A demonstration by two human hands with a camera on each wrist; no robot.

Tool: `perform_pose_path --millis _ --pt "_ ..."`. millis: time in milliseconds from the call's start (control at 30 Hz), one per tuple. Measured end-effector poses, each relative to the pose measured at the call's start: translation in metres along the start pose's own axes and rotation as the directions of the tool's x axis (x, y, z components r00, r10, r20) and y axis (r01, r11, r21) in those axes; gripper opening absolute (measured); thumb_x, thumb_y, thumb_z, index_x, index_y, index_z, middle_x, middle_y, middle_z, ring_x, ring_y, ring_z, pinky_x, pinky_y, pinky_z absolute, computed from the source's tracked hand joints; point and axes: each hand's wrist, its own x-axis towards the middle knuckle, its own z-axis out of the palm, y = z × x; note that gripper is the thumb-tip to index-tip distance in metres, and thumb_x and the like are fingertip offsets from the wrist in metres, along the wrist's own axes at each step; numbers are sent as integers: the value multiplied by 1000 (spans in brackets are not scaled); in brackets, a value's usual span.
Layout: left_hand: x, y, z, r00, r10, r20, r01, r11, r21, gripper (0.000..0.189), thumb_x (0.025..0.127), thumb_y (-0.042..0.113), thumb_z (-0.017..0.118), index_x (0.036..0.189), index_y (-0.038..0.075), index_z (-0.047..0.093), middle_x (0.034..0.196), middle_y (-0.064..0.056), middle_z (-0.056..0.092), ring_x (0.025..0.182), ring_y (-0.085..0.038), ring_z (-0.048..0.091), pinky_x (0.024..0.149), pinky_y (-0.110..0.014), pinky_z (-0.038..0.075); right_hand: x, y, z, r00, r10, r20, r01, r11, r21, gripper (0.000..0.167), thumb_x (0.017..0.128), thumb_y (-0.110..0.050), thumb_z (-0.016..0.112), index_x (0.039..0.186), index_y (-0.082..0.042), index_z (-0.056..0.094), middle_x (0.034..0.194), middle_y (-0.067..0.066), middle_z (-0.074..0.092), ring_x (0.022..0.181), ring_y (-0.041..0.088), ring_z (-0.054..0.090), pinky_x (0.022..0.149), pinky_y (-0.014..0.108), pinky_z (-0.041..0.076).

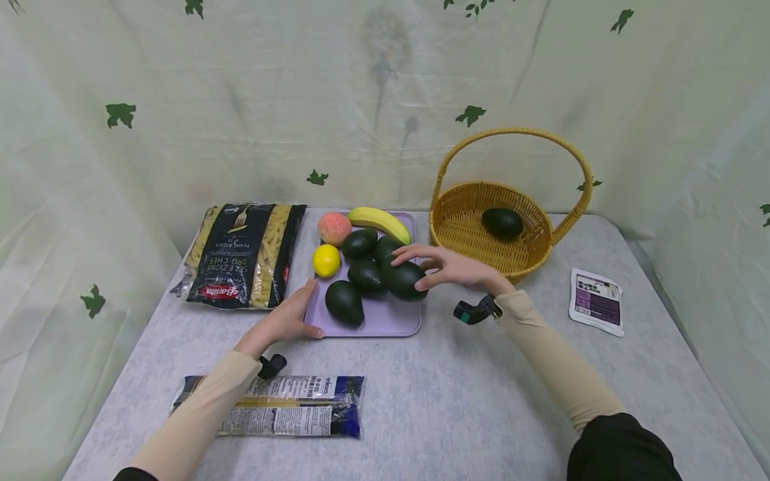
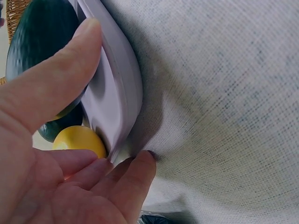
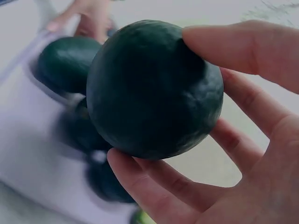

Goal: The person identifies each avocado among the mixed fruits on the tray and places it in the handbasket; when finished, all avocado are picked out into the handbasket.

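Observation:
My right hand [image 1: 452, 268] holds a dark green avocado [image 3: 154, 88] between thumb and fingers, over the right side of a lilac tray [image 1: 391, 324]. Several more avocados lie on the tray, one of them at its front [image 1: 345, 304]. My left hand [image 1: 287, 315] rests at the tray's front left corner, thumb along the front edge and fingers extended beside the left edge. Near its fingertips sits a yellow lemon [image 1: 326, 260]. Behind the lemon are a pinkish peach [image 1: 334, 228] and a banana [image 1: 380, 222].
A wicker basket [image 1: 460, 244] with a tall handle stands at the back right, one avocado [image 1: 502, 223] inside. A large penne bag [image 1: 240, 257] lies left of the tray. Another plastic package [image 1: 301, 407] is under the left forearm. A white-and-purple pouch [image 1: 596, 302] lies at right.

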Motion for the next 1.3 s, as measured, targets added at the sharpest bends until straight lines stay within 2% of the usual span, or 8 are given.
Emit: perform_pose_path --millis 133,333,467,633,800,967,1100,1300 --pt "0 0 0 1000 -4 5 4 1000 0 103 74 16 83 143 -18 14 150 -35 11 138 -47 15 113 -54 14 -22 -3 -24 995 39 -90 -32 996 81 47 90 -13 65 136 -14 53 150 -1 35 135 23 32 103 48 37" --pt "0 1 0 1000 -1 7 1 1000 0 103 74 16 82 143 -18 15 150 -35 11 138 -47 15 113 -54 14 -54 0 -63 973 70 -218 -45 992 121 46 91 -8 61 136 -13 52 151 3 32 134 28 32 98 41 44" --pt "0 1 0 1000 5 12 -5 1000 -2 102 75 16 82 143 -19 14 150 -36 11 138 -48 15 113 -54 14 -73 7 -88 945 127 -302 -82 985 155 47 93 -6 58 138 -14 50 152 3 29 126 32 40 93 35 49" --pt "0 1 0 1000 10 10 -10 1000 2 103 74 16 82 142 -19 15 150 -36 11 137 -48 15 113 -54 14 -88 15 -114 893 222 -391 -165 971 175 50 95 -8 57 143 -15 44 153 0 24 120 28 44 87 30 49" --pt "-1 2 -1 1000 6 9 -6 1000 1 102 74 15 82 143 -19 15 150 -36 10 137 -48 15 113 -54 15 -85 24 -131 846 304 -438 -232 950 211 52 96 -11 56 146 -15 39 155 0 20 128 25 36 98 38 40" --pt "0 2 -1 1000 7 14 -7 1000 -1 102 74 16 82 143 -19 15 150 -36 10 138 -48 15 113 -54 14 -74 27 -136 832 336 -440 -237 934 266 56 96 -6 54 148 -8 33 157 7 15 135 32 27 107 54 29" --pt "0 1 -1 1000 7 11 -7 1000 4 102 74 16 82 143 -19 15 150 -35 11 138 -48 15 113 -54 15 -62 26 -134 823 357 -442 -247 925 289 57 95 -5 54 148 -4 31 157 10 13 135 34 27 105 55 31" --pt "-1 1 -1 1000 4 11 -4 1000 4 102 75 17 82 143 -18 15 150 -35 11 138 -47 15 113 -54 15 -45 56 -134 784 389 -484 -282 917 281 56 96 -12 58 147 -9 35 154 12 20 129 34 37 102 52 38"
